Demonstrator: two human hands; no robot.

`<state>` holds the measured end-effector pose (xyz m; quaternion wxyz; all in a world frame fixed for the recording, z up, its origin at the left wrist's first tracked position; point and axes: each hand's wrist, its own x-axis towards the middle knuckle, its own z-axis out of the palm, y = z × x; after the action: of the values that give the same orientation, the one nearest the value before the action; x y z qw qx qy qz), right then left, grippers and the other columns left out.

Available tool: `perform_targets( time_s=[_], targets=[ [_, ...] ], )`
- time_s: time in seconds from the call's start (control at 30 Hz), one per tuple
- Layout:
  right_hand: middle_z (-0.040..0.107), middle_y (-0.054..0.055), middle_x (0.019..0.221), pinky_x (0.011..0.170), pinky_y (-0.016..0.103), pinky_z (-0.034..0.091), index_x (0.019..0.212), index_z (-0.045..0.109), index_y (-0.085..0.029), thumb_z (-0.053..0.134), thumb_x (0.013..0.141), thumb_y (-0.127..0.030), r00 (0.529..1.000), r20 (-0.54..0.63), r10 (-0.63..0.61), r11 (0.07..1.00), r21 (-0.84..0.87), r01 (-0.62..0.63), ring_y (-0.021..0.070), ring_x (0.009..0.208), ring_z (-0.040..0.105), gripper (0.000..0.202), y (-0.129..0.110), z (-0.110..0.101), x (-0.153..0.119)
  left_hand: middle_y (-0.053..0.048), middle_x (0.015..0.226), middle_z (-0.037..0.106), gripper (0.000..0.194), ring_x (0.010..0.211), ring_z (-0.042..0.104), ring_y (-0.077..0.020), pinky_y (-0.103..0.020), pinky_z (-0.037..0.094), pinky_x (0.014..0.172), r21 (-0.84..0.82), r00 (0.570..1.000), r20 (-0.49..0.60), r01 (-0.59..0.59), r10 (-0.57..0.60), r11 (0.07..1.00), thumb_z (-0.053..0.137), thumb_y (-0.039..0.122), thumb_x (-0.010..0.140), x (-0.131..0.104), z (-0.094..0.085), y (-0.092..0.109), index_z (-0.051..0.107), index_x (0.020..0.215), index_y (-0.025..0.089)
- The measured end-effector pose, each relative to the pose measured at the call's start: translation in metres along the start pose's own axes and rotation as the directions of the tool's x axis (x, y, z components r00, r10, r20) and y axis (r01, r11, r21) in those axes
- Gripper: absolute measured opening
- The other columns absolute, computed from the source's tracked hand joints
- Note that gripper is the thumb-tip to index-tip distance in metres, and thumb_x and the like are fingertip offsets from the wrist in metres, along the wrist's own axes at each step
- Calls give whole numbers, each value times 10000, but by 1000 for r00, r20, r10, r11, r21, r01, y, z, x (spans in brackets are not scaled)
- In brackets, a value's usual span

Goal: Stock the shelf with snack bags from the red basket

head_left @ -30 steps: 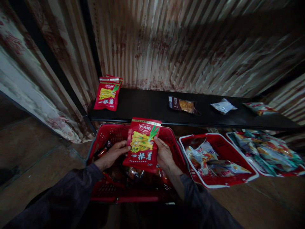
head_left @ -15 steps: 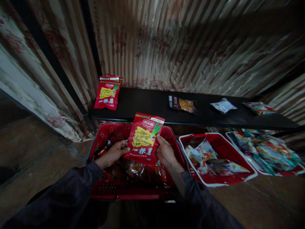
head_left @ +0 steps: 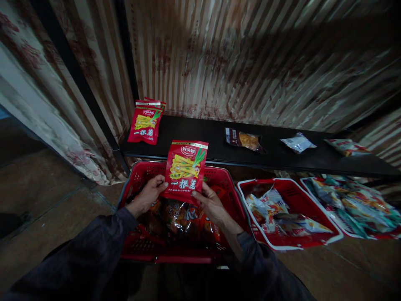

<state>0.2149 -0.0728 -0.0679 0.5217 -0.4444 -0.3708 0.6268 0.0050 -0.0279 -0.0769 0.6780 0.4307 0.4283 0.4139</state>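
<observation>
A red snack bag (head_left: 185, 171) with yellow sticks and green onion printed on it is held upright between my two hands. My left hand (head_left: 148, 194) pinches its lower left edge. On the lower right side, my right hand (head_left: 213, 204) grips the bag with thumb in front. Beneath lies a red shopping basket (head_left: 138, 256) holding several glossy dark and orange snack packs (head_left: 175, 219). More red snack bags (head_left: 145, 124) of the same kind stand at the left end of the black shelf (head_left: 194, 133), one behind another.
Along the shelf lie a brown snack pack (head_left: 244, 140), a small white packet (head_left: 298, 143) and a red-and-white packet (head_left: 346, 147). Two more baskets with bags stand to the right, a near one (head_left: 313, 196) and a farther one (head_left: 316, 188). A black upright post (head_left: 75, 75) rises at left before striped curtains.
The held bag has moved up and slightly left, toward the shelf edge. My right hand has slid lower on its side. The view has shifted a little.
</observation>
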Motion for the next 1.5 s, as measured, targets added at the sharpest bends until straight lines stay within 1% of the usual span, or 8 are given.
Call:
perform_targets(
  time_s=[0.2, 0.5, 0.7, 0.87, 1.0, 1.1, 1.3, 1.5],
  targets=[
    [700, 0, 1034, 880, 368, 481, 1087, 627, -274, 794, 627, -327, 1000, 4, -23, 1000, -14, 23, 209, 940, 634, 492, 3, 3, -1, 33, 704, 580, 289, 689, 540, -119, -235, 413, 661, -21, 1000, -27, -7, 6, 1000, 733, 362, 639, 1, -1, -1, 535, 732, 174],
    [694, 19, 965, 555, 271, 506, 1092, 616, -265, 780, 636, -413, 996, -87, 18, 994, -102, -27, 192, 751, 628, 507, 2, -3, -1, 12, 799, 610, 273, 805, 564, -141, -255, 416, 759, -91, 998, 64, 19, -13, 996, 745, 299, 634, -6, 6, 9, 540, 768, 178],
    [696, 35, 1016, 599, 299, 517, 1109, 627, -267, 780, 643, -392, 995, -101, 8, 995, -101, -18, 231, 839, 640, 506, 1, 1, -4, 7, 751, 623, 263, 776, 574, -151, -268, 423, 740, -58, 1000, 15, 18, -17, 998, 749, 254, 580, 0, 5, 6, 546, 726, 175],
    [691, 27, 1071, 683, 347, 538, 1077, 650, -284, 794, 620, -381, 990, -143, -16, 998, -67, 7, 250, 885, 651, 489, 0, 14, 4, 26, 673, 615, 233, 664, 554, -124, -243, 408, 661, -92, 997, -82, -20, 13, 996, 725, 202, 540, 9, 3, 15, 560, 703, 174],
    [706, 32, 1019, 626, 327, 540, 1082, 642, -270, 806, 582, -386, 982, -189, -24, 996, -87, 7, 237, 828, 661, 539, -10, 34, 25, 26, 640, 611, 245, 614, 553, -123, -246, 414, 629, -133, 983, -168, -96, 73, 986, 713, 192, 506, 27, -7, 32, 582, 712, 166],
    [710, 31, 1010, 610, 302, 534, 1122, 616, -272, 784, 603, -388, 987, -142, -72, 993, -104, 57, 212, 803, 660, 558, -22, 54, 51, 21, 660, 612, 245, 625, 559, -126, -254, 424, 633, -126, 966, -224, -162, 131, 979, 710, 220, 533, 43, -22, 48, 590, 740, 166],
    [707, 37, 1003, 600, 275, 538, 1103, 615, -234, 803, 551, -362, 988, -90, -128, 990, -73, 122, 179, 763, 654, 597, -35, 96, 114, 24, 760, 601, 359, 686, 549, -107, -247, 436, 678, -101, 890, -386, -302, 242, 948, 706, 231, 588, 68, -60, 78, 596, 926, 182],
    [712, 3, 916, 561, 244, 527, 1050, 620, -237, 781, 562, -323, 990, -34, -136, 986, -98, 132, 150, 707, 647, 521, -32, 128, 160, -14, 918, 621, 367, 698, 538, -91, -237, 454, 672, -87, 862, -433, -331, 263, 940, 673, 208, 616, 74, -85, 81, 626, 979, 173]
  ],
)
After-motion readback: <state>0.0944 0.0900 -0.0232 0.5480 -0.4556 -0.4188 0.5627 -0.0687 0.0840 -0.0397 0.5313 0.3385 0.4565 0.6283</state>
